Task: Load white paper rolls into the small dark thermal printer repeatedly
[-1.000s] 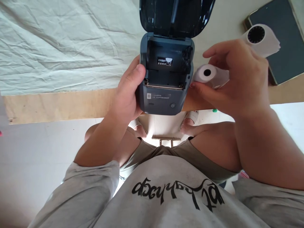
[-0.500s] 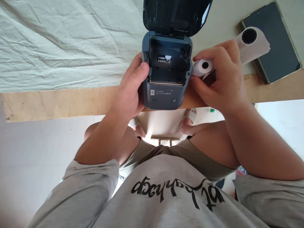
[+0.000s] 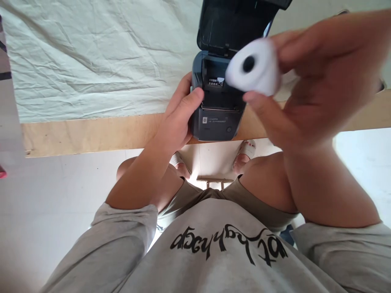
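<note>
My left hand grips the left side of a dark blue label printer, its thumb lying on the front rim. The printer's black lid stands open at the top, and a label shows inside the bay. Between the thumb and fingers of my right hand is a white paper roll with a dark hole in its core. It is raised toward the camera, blurred, and covers the right part of the printer's bay. Whether the roll touches the printer, I cannot tell.
A pale green, wrinkled cloth covers much of the table. Bare wood forms the table's near edge. Behind my right hand, a phone is nearly all hidden. My legs and feet are below.
My right hand has lifted the small paper roll from beside the printer and brought it up over the bay's right side. The second roll and most of the phone are now hidden behind that hand.
</note>
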A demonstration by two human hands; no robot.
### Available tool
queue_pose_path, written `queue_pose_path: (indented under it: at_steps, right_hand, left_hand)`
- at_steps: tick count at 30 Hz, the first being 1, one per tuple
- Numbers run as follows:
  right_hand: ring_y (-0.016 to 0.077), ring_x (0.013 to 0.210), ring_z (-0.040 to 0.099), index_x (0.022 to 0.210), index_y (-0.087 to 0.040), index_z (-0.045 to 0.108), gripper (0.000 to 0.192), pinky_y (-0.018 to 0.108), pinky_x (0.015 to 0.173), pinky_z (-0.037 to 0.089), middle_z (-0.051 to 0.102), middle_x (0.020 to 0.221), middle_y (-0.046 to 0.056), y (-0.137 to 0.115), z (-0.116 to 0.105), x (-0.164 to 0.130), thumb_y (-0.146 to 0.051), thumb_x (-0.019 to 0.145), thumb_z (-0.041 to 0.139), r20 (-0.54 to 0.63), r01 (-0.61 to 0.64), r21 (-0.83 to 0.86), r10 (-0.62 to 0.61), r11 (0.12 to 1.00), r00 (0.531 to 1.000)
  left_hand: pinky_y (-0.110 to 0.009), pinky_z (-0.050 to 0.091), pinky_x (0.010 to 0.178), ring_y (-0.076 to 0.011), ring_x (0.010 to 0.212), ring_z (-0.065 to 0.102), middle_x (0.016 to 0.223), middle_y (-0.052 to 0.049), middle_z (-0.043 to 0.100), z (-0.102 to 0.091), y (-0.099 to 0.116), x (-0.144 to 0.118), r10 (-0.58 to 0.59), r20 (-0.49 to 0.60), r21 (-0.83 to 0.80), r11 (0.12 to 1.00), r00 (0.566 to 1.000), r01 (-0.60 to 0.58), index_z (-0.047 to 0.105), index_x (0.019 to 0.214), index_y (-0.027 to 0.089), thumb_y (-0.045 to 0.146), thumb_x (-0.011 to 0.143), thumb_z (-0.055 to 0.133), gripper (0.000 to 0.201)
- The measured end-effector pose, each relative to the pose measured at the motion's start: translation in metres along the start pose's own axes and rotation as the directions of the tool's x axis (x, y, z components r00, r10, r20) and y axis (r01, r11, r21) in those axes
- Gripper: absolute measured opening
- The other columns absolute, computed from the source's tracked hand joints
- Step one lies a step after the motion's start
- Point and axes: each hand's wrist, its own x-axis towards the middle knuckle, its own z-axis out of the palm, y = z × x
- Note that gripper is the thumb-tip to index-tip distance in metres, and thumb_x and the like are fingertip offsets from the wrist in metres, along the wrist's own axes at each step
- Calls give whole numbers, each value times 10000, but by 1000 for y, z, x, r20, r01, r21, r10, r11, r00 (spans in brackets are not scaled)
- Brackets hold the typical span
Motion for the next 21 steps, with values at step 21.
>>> queue_pose_path:
  at_steps: [21]
  right_hand:
    - [175, 820, 668, 794, -227, 585, 90, 364, 727, 452, 713, 862, -37, -8, 19, -1, -172, 790, 656, -103, 467, -159, -485, 870, 868]
  left_hand:
    - [-320, 562, 885, -169, 1037, 648, 1218, 4, 585, -28, -17, 5, 162, 279, 133, 970, 947, -205, 322, 1407, 360, 498, 863, 569, 612]
